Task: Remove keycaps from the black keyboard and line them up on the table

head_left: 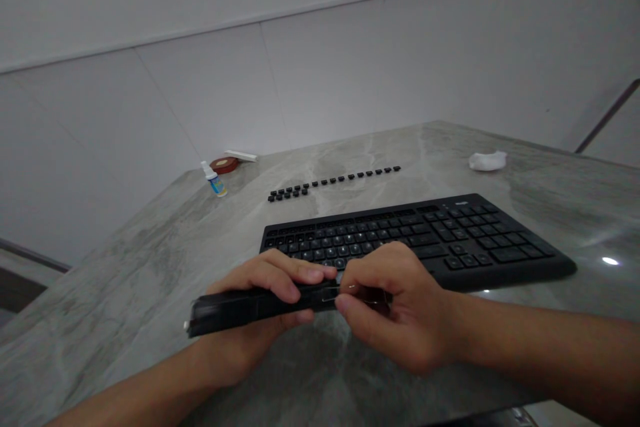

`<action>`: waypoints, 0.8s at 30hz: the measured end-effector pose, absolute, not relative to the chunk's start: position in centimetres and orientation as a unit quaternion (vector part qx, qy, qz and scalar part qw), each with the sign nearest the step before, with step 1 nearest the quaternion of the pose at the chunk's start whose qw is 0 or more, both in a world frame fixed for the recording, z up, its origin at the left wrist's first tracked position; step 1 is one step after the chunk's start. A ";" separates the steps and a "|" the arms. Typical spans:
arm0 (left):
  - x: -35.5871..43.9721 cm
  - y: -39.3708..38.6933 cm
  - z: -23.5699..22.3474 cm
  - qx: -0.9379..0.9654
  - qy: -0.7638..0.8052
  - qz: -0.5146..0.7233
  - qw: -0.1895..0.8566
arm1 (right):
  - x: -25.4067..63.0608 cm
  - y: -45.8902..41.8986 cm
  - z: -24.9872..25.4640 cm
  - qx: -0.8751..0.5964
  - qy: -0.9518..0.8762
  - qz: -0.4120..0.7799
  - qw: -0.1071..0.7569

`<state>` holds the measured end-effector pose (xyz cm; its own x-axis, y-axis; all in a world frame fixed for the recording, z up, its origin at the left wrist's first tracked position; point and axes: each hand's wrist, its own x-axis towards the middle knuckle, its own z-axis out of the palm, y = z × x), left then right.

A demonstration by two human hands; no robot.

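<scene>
My left hand (265, 287) is wrapped around a long black tool (225, 312) with a small pale tip at its left end. With pinched fingers, my right hand (390, 307) grips a thin wire loop (331, 296) at the tool's right end. My right fingers partly hide the wire, so I cannot tell how it joins the tool. Just beyond both hands lies a black keyboard (425, 233), its near left part covered by them. At its upper left, several key positions appear to lack caps. Small black keycaps (341, 179) stand in a row behind the keyboard, with a shorter second row at the left.
A small spray bottle (216, 180) with a blue and yellow label stands at the back left, beside a round brown object (224, 165) and a white strip (241, 156). A crumpled white piece (488, 161) lies back right. The grey marbled table (165, 240) meets a pale wall.
</scene>
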<state>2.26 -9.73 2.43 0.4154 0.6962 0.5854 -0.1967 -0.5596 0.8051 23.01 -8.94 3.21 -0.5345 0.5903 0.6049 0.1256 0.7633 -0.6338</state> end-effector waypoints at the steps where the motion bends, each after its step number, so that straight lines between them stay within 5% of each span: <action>1: 2.2 -9.7 2.4 0.716 0.174 0.509 0.446 | 23.0 -9.0 3.3 -0.215 -0.833 0.281 0.426; 17: 2.8 -10.2 2.0 0.699 0.199 0.535 0.430 | 22.7 -8.8 2.9 -0.254 -0.708 0.558 0.350; 24: 3.3 -10.2 1.9 0.658 0.202 0.552 0.470 | 22.7 -8.7 2.7 -0.259 -0.700 0.576 0.331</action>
<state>3.28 -10.21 1.88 0.3088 0.7849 0.5372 -0.2533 -0.4765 0.8419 22.69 -8.66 2.75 -0.6459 0.7453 0.1652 -0.0188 0.2008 -0.9794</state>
